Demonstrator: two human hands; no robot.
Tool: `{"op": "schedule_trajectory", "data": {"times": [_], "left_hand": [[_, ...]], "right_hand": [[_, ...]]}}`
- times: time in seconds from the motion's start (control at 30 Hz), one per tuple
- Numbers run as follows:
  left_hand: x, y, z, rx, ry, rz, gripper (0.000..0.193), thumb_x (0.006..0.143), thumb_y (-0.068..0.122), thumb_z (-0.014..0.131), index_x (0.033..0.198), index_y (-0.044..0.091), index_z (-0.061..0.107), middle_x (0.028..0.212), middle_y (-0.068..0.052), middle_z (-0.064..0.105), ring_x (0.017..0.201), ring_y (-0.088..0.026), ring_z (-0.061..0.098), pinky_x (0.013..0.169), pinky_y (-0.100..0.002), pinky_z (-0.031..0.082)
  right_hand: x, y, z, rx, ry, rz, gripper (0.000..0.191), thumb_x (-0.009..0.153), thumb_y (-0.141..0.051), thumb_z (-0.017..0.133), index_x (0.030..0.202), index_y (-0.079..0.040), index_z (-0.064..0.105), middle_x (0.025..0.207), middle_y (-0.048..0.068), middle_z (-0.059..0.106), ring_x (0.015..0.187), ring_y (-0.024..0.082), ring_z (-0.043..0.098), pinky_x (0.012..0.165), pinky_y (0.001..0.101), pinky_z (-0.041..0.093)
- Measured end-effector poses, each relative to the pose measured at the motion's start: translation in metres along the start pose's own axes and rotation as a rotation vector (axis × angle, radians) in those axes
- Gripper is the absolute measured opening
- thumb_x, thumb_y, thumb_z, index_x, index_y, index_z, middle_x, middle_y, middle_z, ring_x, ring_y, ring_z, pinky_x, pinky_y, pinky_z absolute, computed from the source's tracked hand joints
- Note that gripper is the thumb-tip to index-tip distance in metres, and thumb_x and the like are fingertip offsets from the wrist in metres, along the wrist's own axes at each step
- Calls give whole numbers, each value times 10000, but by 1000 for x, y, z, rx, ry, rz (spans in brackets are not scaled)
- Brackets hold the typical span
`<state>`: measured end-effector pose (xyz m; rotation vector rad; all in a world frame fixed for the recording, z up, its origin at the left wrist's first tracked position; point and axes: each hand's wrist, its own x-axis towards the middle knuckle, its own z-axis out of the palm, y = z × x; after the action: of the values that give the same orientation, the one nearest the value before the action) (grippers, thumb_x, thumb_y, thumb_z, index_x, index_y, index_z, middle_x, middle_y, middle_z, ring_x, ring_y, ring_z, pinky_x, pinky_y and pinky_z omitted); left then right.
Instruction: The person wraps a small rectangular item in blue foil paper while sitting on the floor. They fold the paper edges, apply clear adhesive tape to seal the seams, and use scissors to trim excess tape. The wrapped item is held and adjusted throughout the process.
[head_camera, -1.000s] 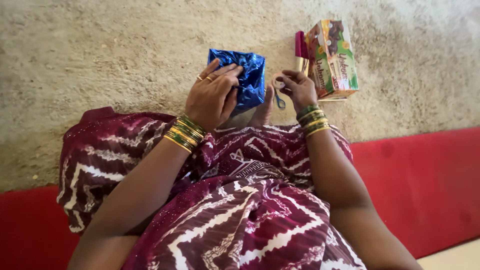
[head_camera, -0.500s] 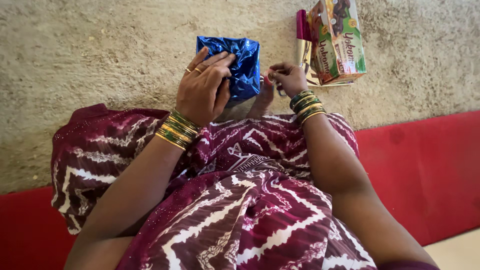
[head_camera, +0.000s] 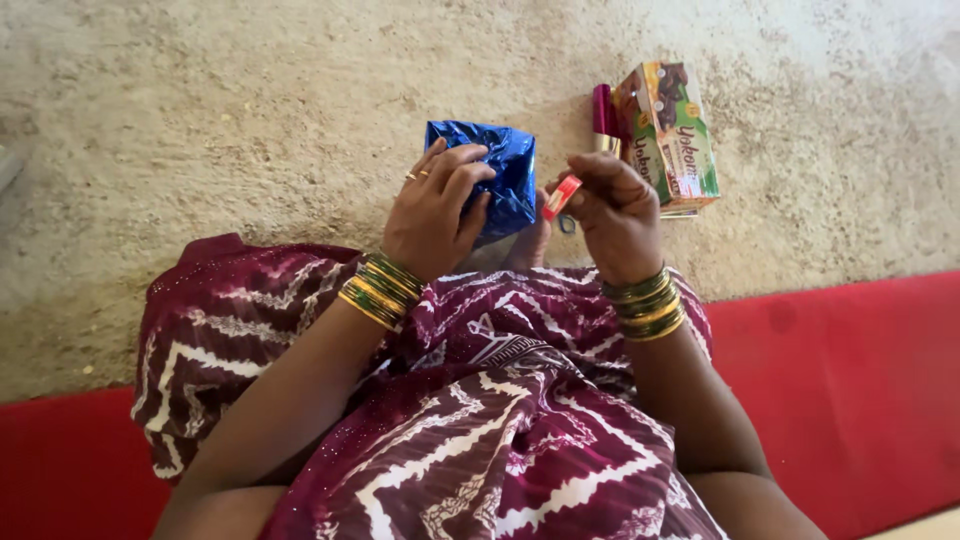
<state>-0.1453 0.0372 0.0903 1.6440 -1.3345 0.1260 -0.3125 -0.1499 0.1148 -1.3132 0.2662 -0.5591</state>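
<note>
A parcel wrapped in shiny blue foil (head_camera: 505, 165) lies on the beige floor in front of my lap. My left hand (head_camera: 435, 210) rests on its left side, fingers curled over the wrapping, rings on two fingers and gold and green bangles at the wrist. My right hand (head_camera: 612, 210) is raised just right of the parcel and pinches a small red tape roll (head_camera: 561, 196) between thumb and fingers. Something small and dark (head_camera: 567, 224) lies on the floor under that hand; I cannot tell what it is.
A printed green and yellow carton (head_camera: 668, 135) lies on the floor to the right, with a magenta tube (head_camera: 604, 112) beside it. My maroon patterned cloth (head_camera: 480, 400) covers my lap. A red mat (head_camera: 850, 380) runs under me, and the rough beige floor (head_camera: 200, 120) spreads beyond it.
My right hand has lifted off the floor and now holds the small red tape roll up beside the parcel. My left hand stays on the blue parcel.
</note>
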Motion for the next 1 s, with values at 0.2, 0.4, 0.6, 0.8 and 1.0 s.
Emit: {"op": "schedule_trajectory", "data": {"times": [0.2, 0.4, 0.6, 0.8, 1.0], "left_hand": [[9, 17, -19, 113, 127, 117, 226, 953, 126, 664, 1168, 64, 631, 1346, -145, 621, 1372, -381, 514, 1192, -510, 397], [17, 68, -29, 61, 208, 150, 250, 992, 176, 706, 1218, 73, 687, 1261, -103, 635, 1182, -272, 573, 1030, -418, 491], [19, 102, -38, -217, 120, -40, 373, 917, 165, 795, 1267, 92, 690, 1099, -81, 633, 1044, -241, 630, 907, -369, 542], [15, 102, -26, -737, 58, -365, 319, 950, 113, 772, 1252, 32, 711, 978, -54, 720, 829, -126, 708, 749, -261, 618], [9, 94, -15, -1226, -2, -594, 345, 985, 61, 716, 1300, -66, 655, 977, -143, 760, 844, -153, 731, 776, -281, 619]], "right_hand": [[-6, -8, 21, -208, 36, -114, 332, 970, 181, 648, 1270, 40, 638, 1154, 102, 697, 1069, 175, 699, 932, 295, 589], [-21, -29, 33, -256, 48, -255, 506, 934, 198, 650, 1378, -10, 524, 1225, 99, 650, 1164, 195, 686, 979, 321, 617], [-35, -43, 44, -344, 51, -363, 550, 959, 184, 682, 1414, -32, 462, 1268, 106, 642, 1197, 203, 695, 1019, 331, 615], [-39, -52, 42, -328, 73, -143, 355, 979, 82, 668, 1320, 29, 585, 1171, 108, 722, 1016, 111, 694, 878, 246, 581], [-43, -42, 43, -83, 104, 10, 277, 998, 35, 679, 1273, 61, 656, 1057, 101, 743, 958, 120, 706, 872, 253, 589]]}}
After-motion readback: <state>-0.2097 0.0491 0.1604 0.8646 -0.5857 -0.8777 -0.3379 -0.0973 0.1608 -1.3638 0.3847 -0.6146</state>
